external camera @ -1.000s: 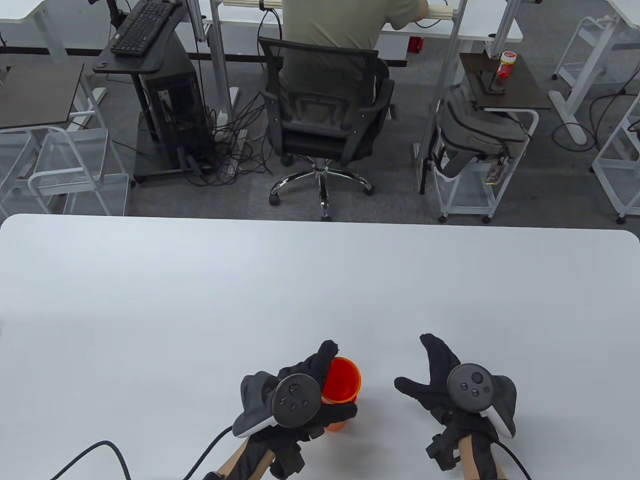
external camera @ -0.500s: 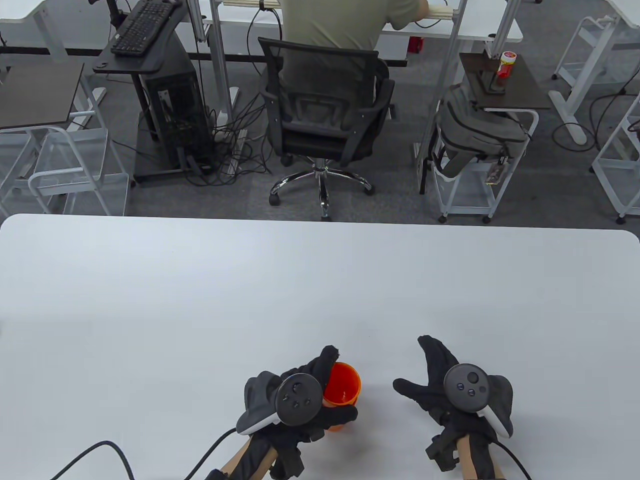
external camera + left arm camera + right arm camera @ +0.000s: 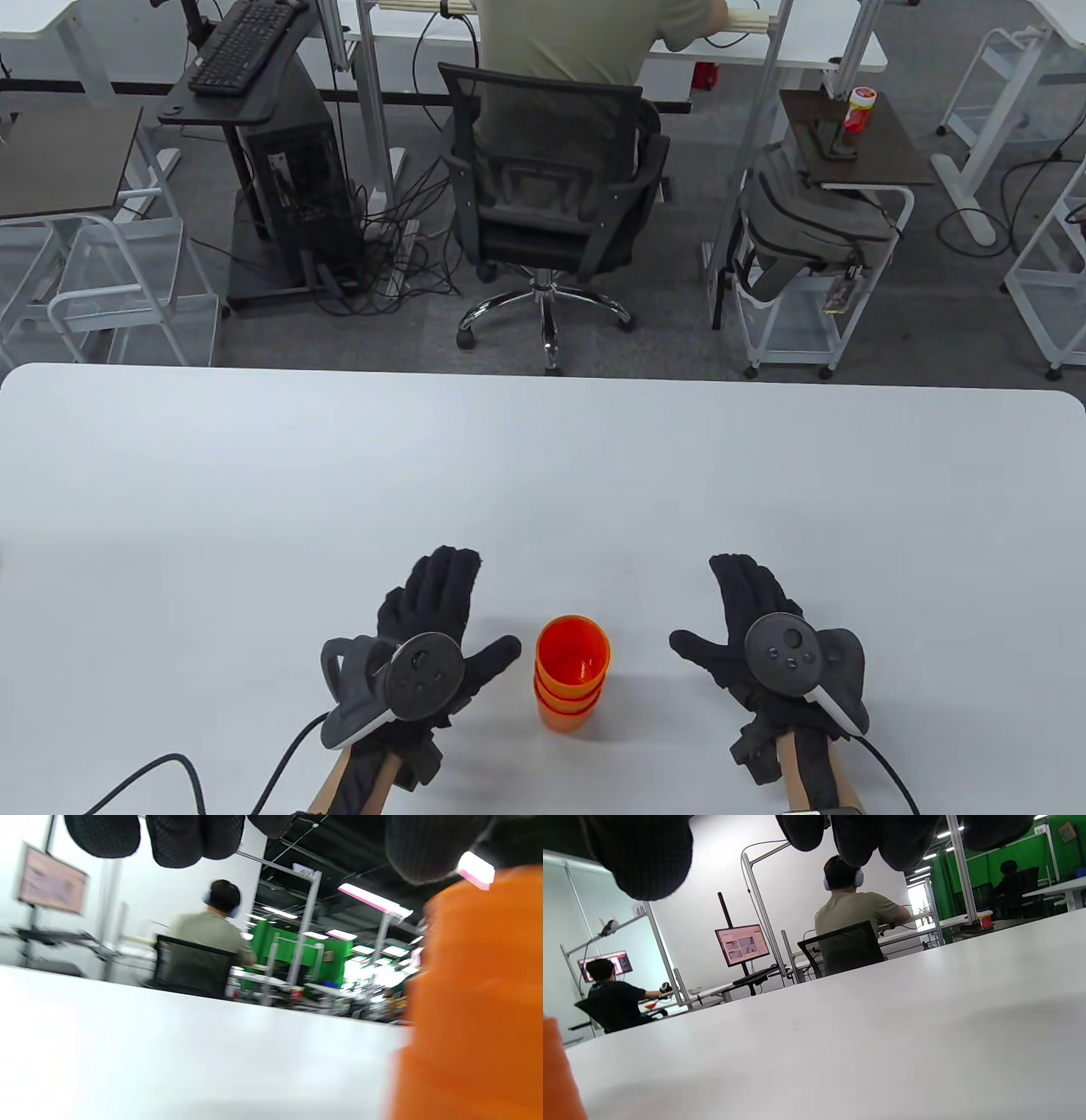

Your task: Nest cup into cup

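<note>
Orange cup stack (image 3: 572, 673) stands upright on white table (image 3: 543, 475), between both hands. Left hand (image 3: 428, 628) flat, fingers spread, just beside cups, not touching. Right hand (image 3: 751, 632) spread too, apart.

Table view looks down; both low wrist views share the table (image 3: 543, 475).

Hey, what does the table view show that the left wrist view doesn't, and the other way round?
Only the table view shows the whole stack of nested orange plastic cups standing upright between the gloved left hand and gloved right hand, both flat on the white table and clear of the cups. Only the left wrist view shows green partitions and ceiling lights far behind, and a blurred, close side of the stack. Both show the cups, the table, left-hand fingertips and the seated person in a green shirt.
</note>
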